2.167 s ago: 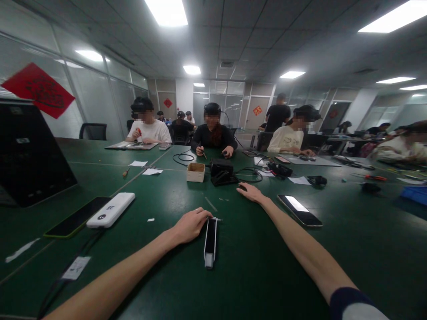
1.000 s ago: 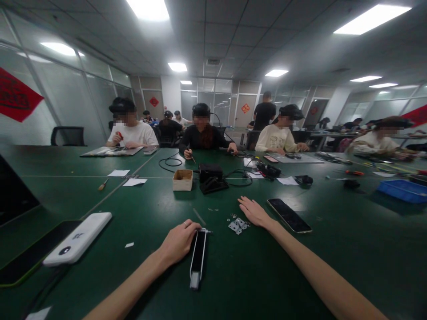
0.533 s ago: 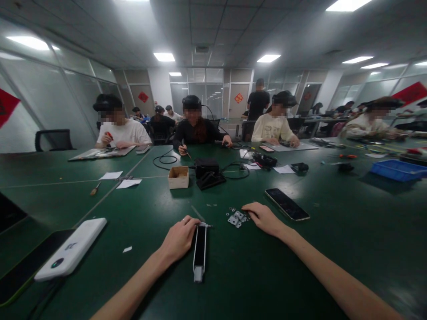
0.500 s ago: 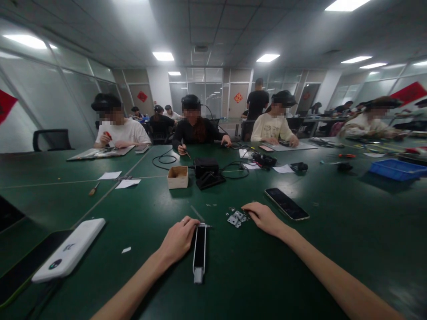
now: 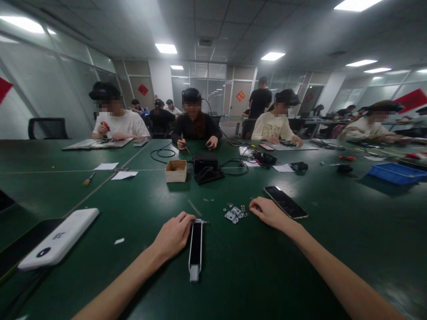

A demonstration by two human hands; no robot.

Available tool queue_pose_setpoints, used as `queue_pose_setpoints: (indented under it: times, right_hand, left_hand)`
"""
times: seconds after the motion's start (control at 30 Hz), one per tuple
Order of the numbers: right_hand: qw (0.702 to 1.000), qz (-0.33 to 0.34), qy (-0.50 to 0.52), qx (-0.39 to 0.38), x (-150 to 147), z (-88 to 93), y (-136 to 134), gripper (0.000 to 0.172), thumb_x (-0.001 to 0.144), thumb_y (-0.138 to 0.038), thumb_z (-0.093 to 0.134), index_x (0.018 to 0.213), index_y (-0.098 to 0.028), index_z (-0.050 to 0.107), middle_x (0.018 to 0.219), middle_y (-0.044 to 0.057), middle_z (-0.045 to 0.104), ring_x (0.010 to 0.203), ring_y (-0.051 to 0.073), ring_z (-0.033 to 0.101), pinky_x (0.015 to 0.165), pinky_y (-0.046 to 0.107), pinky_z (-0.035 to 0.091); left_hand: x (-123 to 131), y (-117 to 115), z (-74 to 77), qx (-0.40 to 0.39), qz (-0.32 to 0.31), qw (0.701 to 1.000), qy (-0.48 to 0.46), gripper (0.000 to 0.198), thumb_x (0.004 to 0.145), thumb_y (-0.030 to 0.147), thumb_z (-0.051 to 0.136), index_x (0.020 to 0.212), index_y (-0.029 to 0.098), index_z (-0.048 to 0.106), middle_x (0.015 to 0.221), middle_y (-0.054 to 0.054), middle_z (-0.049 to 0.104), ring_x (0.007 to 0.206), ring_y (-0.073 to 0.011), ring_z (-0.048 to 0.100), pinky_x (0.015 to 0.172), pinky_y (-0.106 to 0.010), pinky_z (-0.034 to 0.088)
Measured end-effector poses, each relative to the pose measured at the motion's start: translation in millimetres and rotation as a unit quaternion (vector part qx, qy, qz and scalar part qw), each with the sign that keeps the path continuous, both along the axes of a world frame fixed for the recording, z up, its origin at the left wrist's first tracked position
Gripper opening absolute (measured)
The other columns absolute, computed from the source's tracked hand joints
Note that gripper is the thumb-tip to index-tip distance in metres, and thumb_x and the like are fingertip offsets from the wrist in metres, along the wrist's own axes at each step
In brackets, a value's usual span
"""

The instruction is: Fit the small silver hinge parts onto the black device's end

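Rests the left hand (image 5: pixel 173 234) on the smooth green tabletop (image 5: pixel 247 275), bent fingers against the far end of a long, narrow, white-edged frame with a black middle (image 5: pixel 195 246). Cannot tell how firmly gripping it, if at all. Has that frame lying just right of the left hand, with a grey block (image 5: pixel 194 273) at its near end and a thin metal rod (image 5: pixel 206 222) jutting rightward at its far end. Holds the right hand (image 5: pixel 268 211) low, fingers half curled and tips drawn close together, just beside a scatter of small, shiny metal rings (image 5: pixel 243 207). Cannot tell about anything pinched between those tips. Has a small heap of flat, grey metal plates with holes (image 5: pixel 234 214) lying between the hands, nearer the right. Has a flat, black, glass-faced phone (image 5: pixel 286 202) just beyond and right of the right hand, and a white, rounded, brick-shaped device (image 5: pixel 73 231) well left of the left hand. Faces, beyond both hands, an open, pale, square-sided box (image 5: pixel 176 177) beside a black, boxy device (image 5: pixel 205 162), with a seated person in dark long sleeves (image 5: pixel 196 126) across the tabletop.
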State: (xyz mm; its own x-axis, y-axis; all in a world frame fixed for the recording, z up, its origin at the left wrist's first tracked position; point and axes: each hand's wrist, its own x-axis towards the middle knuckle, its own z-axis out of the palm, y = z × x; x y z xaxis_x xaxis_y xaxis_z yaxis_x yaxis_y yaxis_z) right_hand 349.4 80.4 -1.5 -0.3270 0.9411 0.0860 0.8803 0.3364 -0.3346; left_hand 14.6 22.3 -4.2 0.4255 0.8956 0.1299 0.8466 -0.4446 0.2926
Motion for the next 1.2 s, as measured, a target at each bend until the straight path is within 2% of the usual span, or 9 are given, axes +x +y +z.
queue_pose_setpoints:
  times: [0.13,0.2,0.27,0.43,0.53,0.63,0.8,1.0,1.2]
  right_hand:
    - [0.997,-0.031,0.031,-0.071,-4,4.6,-4,0.017,0.082,-0.025,0.052,0.087,-0.013,0.063,0.087,0.008,0.063,0.074,0.017,0.059,0.065,0.027,0.045]
    - [0.997,-0.021,0.041,-0.064,-7,5.9,-7,0.015,0.082,-0.024,0.053,0.085,-0.013,0.062,0.085,0.007,0.062,0.073,0.016,0.058,0.064,0.027,0.044]
    - [0.998,-0.001,0.061,-0.026,-14,6.5,-14,0.014,0.082,-0.024,0.052,0.084,-0.014,0.062,0.083,0.006,0.062,0.071,0.016,0.057,0.063,0.027,0.044]
    - [0.975,0.078,0.198,0.063,-70,0.2,-39,0.015,0.085,-0.022,0.051,0.093,-0.015,0.061,0.082,0.004,0.062,0.068,0.014,0.055,0.062,0.027,0.045]
    - [0.961,0.129,0.226,0.098,-110,-8.0,-45,0.016,0.086,-0.016,0.050,0.095,-0.015,0.062,0.084,0.005,0.063,0.073,0.015,0.057,0.068,0.028,0.047]
    - [0.956,0.136,0.233,0.117,-131,-13.7,-40,0.016,0.086,-0.013,0.049,0.092,-0.015,0.063,0.086,0.006,0.063,0.078,0.016,0.057,0.071,0.030,0.047]
    - [0.959,0.147,0.230,0.078,-129,-12.6,-35,0.018,0.085,-0.012,0.049,0.093,-0.016,0.066,0.086,0.005,0.065,0.077,0.015,0.058,0.071,0.029,0.047]
    - [0.957,0.157,0.245,0.010,-123,-6.7,-35,0.020,0.083,-0.013,0.052,0.095,-0.017,0.067,0.085,0.004,0.065,0.072,0.014,0.057,0.064,0.026,0.046]
    - [0.948,0.178,0.263,-0.011,-118,-9.6,-31,0.017,0.083,-0.017,0.053,0.094,-0.018,0.067,0.085,0.003,0.065,0.071,0.013,0.056,0.064,0.026,0.045]
  left_hand:
    - [2,-1,-0.7,0.017,0.008,1.000,0.023,0.029,0.093,0.021,0.030,0.112,0.019,0.052,0.104,-0.007,0.057,0.083,-0.0182,0.060,0.076,-0.030,0.047]
    - [3,-3,-0.3,0.021,0.012,0.999,0.036,0.029,0.093,0.020,0.030,0.112,0.019,0.053,0.103,-0.007,0.058,0.082,-0.0183,0.060,0.076,-0.031,0.047]
    - [5,-4,0.1,0.021,0.011,0.999,0.039,0.030,0.093,0.020,0.030,0.112,0.018,0.053,0.102,-0.007,0.058,0.082,-0.0183,0.060,0.076,-0.031,0.047]
    - [8,-7,0.6,0.025,-0.010,0.998,0.055,0.031,0.090,0.018,0.034,0.116,0.018,0.051,0.100,-0.007,0.060,0.087,-0.0200,0.059,0.079,-0.032,0.045]
    - [9,-8,1.1,0.034,-0.021,0.997,0.062,0.032,0.089,0.016,0.034,0.116,0.018,0.051,0.101,-0.007,0.061,0.090,-0.0204,0.059,0.082,-0.032,0.044]
    - [9,-10,1.9,0.034,-0.023,0.997,0.063,0.032,0.089,0.016,0.033,0.116,0.017,0.051,0.101,-0.008,0.061,0.090,-0.0204,0.059,0.082,-0.032,0.045]
    - [8,-10,1.5,0.034,-0.025,0.997,0.061,0.031,0.090,0.017,0.033,0.115,0.018,0.052,0.098,-0.007,0.061,0.087,-0.0200,0.059,0.080,-0.032,0.045]
    - [8,-10,1.1,0.030,-0.024,0.998,0.050,0.031,0.090,0.017,0.032,0.115,0.018,0.052,0.099,-0.007,0.061,0.087,-0.0200,0.059,0.080,-0.032,0.045]
    - [8,-10,3.1,0.024,-0.028,0.998,0.050,0.032,0.089,0.017,0.033,0.115,0.018,0.052,0.098,-0.007,0.061,0.088,-0.0202,0.059,0.080,-0.032,0.045]
